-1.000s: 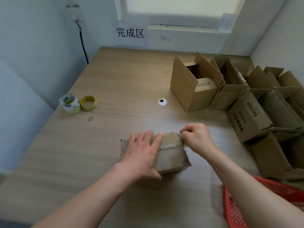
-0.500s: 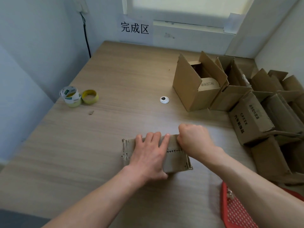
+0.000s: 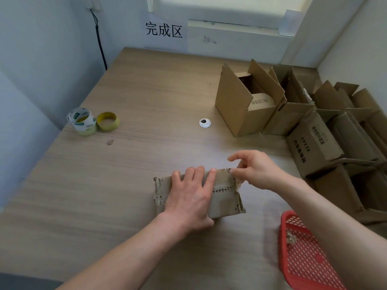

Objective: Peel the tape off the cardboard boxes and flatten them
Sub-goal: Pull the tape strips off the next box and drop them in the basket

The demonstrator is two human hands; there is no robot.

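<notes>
A small worn cardboard box [image 3: 225,197] lies in the middle of the wooden table [image 3: 129,168]. My left hand [image 3: 191,195] lies flat on top of it, fingers straight, pressing it down. My right hand [image 3: 254,169] is at the box's far right corner, thumb and a finger pinching at the edge there while the index finger sticks out to the left. Whether tape is between those fingers cannot be made out.
Several open and folded cardboard boxes [image 3: 247,103] crowd the right side of the table. A red mesh basket [image 3: 303,254] sits at the near right. Two tape rolls [image 3: 92,121] stand at the left edge. A round cable grommet [image 3: 205,123] is set in the tabletop.
My right hand was a closed fist at the box's right end; now its fingers have opened out and pinch at the far right corner. My left hand stays on the box.
</notes>
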